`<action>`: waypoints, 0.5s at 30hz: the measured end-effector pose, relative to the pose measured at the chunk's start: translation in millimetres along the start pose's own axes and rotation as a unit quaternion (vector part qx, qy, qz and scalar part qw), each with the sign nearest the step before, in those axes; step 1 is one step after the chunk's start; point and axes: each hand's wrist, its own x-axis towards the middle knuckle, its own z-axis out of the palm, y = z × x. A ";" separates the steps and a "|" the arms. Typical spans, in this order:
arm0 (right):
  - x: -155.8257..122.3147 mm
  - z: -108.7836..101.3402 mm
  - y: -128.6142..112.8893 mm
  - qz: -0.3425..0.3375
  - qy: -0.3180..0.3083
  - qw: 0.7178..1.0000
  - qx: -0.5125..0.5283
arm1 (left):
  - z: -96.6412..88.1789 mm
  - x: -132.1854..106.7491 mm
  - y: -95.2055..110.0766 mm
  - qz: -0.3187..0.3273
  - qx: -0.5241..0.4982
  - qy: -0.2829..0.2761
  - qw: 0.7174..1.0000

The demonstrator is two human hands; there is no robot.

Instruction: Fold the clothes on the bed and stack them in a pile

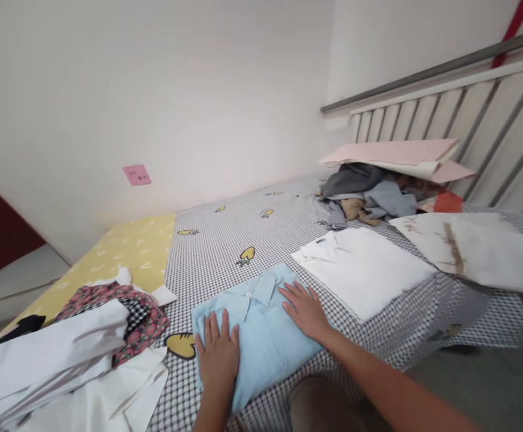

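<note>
A light blue collared shirt (261, 342), folded into a rectangle, lies on the checked bedsheet (216, 252) with its collar facing away from me. My left hand (218, 348) rests flat on the shirt's left side, fingers spread below the collar. On the right side, my right hand (304, 309) also lies flat, its fingertips near the right shoulder edge. Neither hand grips the cloth. Just right of the blue shirt is a folded white shirt (364, 273) with a dark label at its neck.
White garments (63, 354) and a red floral cloth (148, 318) are heaped at left. At the back right, pink card sheets (396, 151) top a pile of grey clothes (387, 198). A white cloth (499, 249) lies at the right edge, below the radiator (450, 114).
</note>
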 end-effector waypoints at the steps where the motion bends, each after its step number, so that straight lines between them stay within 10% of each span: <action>1: -4.2 -1.3 2.7 -0.005 0.000 1.000 -0.001 | 0.3 -0.1 0.1 0.000 0.003 0.002 1.000; 15: -80.6 24.0 53.0 0.018 0.190 0.981 -0.033 | -2.3 -4.5 3.8 -0.008 -0.011 0.025 1.000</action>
